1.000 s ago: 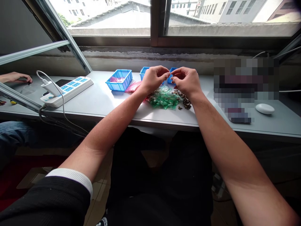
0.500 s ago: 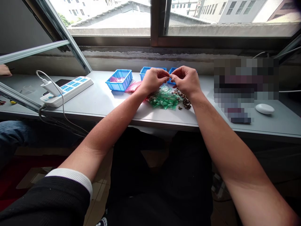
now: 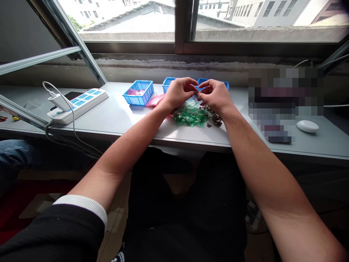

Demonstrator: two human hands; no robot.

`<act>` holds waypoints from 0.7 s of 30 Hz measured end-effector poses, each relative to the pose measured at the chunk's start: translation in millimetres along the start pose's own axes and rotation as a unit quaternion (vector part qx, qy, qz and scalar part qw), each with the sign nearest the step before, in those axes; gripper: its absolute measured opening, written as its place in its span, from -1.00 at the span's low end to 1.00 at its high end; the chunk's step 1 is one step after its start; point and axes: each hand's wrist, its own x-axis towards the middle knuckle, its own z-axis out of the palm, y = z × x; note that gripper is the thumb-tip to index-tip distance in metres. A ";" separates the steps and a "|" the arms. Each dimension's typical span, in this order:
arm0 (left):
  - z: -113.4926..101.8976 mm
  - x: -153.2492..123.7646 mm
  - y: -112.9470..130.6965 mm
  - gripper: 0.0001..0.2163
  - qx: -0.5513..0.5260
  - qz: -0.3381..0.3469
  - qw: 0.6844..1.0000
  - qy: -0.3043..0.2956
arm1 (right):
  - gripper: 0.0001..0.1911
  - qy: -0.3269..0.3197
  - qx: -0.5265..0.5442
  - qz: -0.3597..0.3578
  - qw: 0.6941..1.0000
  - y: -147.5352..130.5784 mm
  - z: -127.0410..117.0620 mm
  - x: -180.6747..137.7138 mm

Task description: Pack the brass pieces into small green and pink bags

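My left hand (image 3: 180,91) and my right hand (image 3: 214,95) meet fingertip to fingertip above the table, both closed in a pinch. Between them shows a tiny dark bit, too small to name. Just below lies a pile of green plastic bags (image 3: 191,114). Small dark brown metallic pieces (image 3: 216,119) are heaped beside it, partly under my right hand, with one loose piece (image 3: 208,125) in front. A pink plastic bag (image 3: 155,100) lies to the left of my left hand. Behind my hands are two blue bins, one on the left (image 3: 167,83) and one on the right (image 3: 227,84), partly hidden.
Another blue bin (image 3: 138,92) holding pink bags stands left. A white power strip (image 3: 79,105) with a plugged-in charger and cable lies farther left, beside a metal frame (image 3: 79,43). On the right are a white mouse (image 3: 307,126) and a blurred-out area.
My right hand has lowered slightly and shifted its fingers, uncovering more of the right blue bin. The other person's hand at the far left has gone from view.
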 end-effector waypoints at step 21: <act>-3.2 -2.9 7.3 -0.80 0.051 -0.003 0.999 -0.008 | -0.79 0.046 -0.047 -0.047 0.997 -4.0 -0.2 -2.3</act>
